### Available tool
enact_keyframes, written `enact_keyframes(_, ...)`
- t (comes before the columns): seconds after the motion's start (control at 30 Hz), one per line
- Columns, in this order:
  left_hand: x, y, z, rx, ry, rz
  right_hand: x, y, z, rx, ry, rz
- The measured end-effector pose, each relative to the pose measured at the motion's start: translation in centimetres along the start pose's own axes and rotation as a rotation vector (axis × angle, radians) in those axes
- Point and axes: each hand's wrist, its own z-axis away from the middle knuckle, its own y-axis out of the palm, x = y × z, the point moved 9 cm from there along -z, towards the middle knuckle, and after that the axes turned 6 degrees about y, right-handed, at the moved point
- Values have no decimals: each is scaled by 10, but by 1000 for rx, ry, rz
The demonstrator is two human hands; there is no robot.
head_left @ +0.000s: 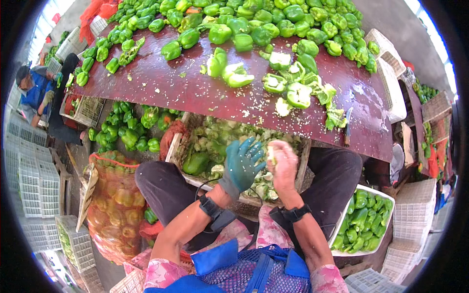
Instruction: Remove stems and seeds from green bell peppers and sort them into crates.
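Observation:
My left hand point(242, 164), in a green-coated glove, is held with its fingers spread over a wooden crate point(304, 164) of pepper scraps. Close beside it, my bare right hand point(284, 164) is curled around a pale pepper piece point(271, 154), slightly blurred. On the dark red table point(176, 86) ahead lie cut green bell peppers point(298, 95) and scattered seeds. A knife point(348, 126) rests near the table's right edge. Whole green bell peppers point(263, 22) are heaped along the far side.
A red mesh sack point(115, 208) of peppers stands at my left, a white crate point(388, 219) of green peppers at my right. Stacked plastic crates point(38, 183) line the left side. A co-worker point(34, 91) in blue sits at the far left.

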Motion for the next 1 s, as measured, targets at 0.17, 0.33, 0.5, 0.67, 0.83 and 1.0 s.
enact_keyframes(0.17, 43, 21, 4, 72, -192, 307, -7, 44, 31, 5, -901, 873)
enact_keyframes(0.33, 32, 7, 3, -75, -270, 649, -97, -3, -17, 204, 639, -612)
enact_keyframes(0.5, 12, 4, -3, 77, -87, 64, -59, 11, -1, 257, 590, -901)
enact_keyframes(0.67, 14, 25, -2, 307, 97, -497, -55, -6, 1, 260, 530, -971)
enact_keyframes(0.83, 44, 12, 10, -42, -438, 370, -65, 2, 11, 190, 590, -591)
enact_keyframes(1.0, 66, 8, 21, -108, -538, 355, 15, -53, 38, 86, 394, -465)
